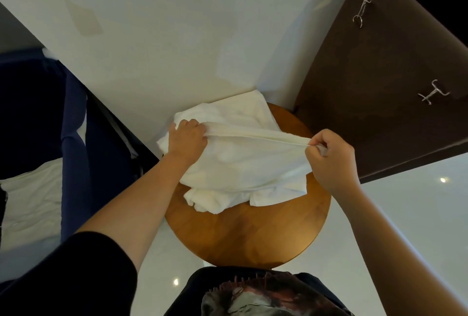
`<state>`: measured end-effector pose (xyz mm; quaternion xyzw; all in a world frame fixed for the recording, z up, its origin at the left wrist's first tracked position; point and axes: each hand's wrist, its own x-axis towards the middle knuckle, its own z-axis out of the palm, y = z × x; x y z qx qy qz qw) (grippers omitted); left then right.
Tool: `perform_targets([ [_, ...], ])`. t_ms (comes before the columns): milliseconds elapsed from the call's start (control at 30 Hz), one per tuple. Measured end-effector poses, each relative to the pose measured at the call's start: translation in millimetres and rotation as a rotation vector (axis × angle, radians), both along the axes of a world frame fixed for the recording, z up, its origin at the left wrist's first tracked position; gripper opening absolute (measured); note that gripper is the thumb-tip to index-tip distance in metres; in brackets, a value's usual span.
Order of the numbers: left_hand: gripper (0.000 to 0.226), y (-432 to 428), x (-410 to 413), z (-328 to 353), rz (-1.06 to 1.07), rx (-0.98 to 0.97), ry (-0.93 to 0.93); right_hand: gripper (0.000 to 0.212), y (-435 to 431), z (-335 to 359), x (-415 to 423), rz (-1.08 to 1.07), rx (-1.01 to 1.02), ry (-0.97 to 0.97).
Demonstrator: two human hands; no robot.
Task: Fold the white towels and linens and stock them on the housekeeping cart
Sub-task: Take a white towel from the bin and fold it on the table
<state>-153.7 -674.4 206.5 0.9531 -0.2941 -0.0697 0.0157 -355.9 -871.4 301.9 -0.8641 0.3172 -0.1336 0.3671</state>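
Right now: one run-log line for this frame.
phase: folding | left hand: grips towel edge | right hand: pinches same edge, taut | towel: on round wooden table

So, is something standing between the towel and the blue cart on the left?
Nothing visible does. The left hand and right hand grip the towel above the round table, and the cart stands directly beside it.

The white towel (240, 163) hides half the round table (253, 234).

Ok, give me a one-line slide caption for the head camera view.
Left hand and right hand pull a white towel taut above a round wooden table.
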Motion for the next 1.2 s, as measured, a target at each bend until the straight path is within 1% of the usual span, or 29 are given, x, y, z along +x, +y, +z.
perform_targets([
  [67,0.031,1,0,-8,0.031,-0.092,0.041,0.015,-2,-3,-2,0.014,-0.010,0.027],
  [133,0.031,1,-3,-13,0.116,-0.290,0.102,0.015,-6,-8,-3,0.012,-0.014,0.045],
  [200,0.030,2,-5,-12,0.265,-0.469,0.127,0.014,-8,-12,-2,0.013,-0.034,0.046],
  [267,0.033,3,-2,-9,0.422,-0.541,0.142,0.013,-8,-15,1,0.019,-0.047,0.036],
  [333,0.036,8,4,-10,0.457,-0.553,0.190,0.014,-8,-17,5,0.017,-0.055,0.019],
  [400,0.036,14,5,-9,0.372,-0.520,0.256,0.015,-9,-17,8,0.011,-0.035,-0.004],
  [500,0.041,23,1,-10,0.236,-0.454,0.288,0.016,-10,-16,9,0.034,-0.025,-0.031],
  [567,0.030,26,-3,-11,0.213,-0.413,0.340,0.016,-10,-17,8,0.066,-0.040,-0.033],
  [667,0.038,21,-5,-17,0.161,-0.335,0.397,0.015,-10,-16,7,0.082,-0.050,-0.027],
  [733,0.032,16,-7,-15,0.158,-0.365,0.401,0.016,-12,-16,6,0.081,-0.055,-0.011],
  [767,0.036,13,-6,-14,0.209,-0.415,0.415,0.017,-14,-17,6,0.074,-0.056,-0.002],
  [833,0.047,11,-1,-11,0.356,-0.589,0.459,0.017,-17,-17,4,0.060,-0.053,0.019],
  [867,0.048,12,3,-9,0.424,-0.676,0.469,0.018,-17,-17,4,0.061,-0.057,0.028],
  [967,0.043,13,12,6,0.634,-0.861,0.503,0.018,-18,-16,8,0.086,-0.078,0.046],
  [1033,0.034,12,16,22,0.750,-1.002,0.531,0.018,-17,-13,16,0.098,-0.089,0.054],
  [1100,0.020,11,21,44,0.801,-1.101,0.535,0.020,-18,-4,29,0.106,-0.095,0.050],
  [1133,0.018,12,26,58,0.795,-1.134,0.510,0.022,-20,3,38,0.114,-0.112,0.039],
  [1200,0.025,16,37,92,0.730,-1.173,0.401,0.024,-27,30,60,0.147,-0.169,-0.024],
])
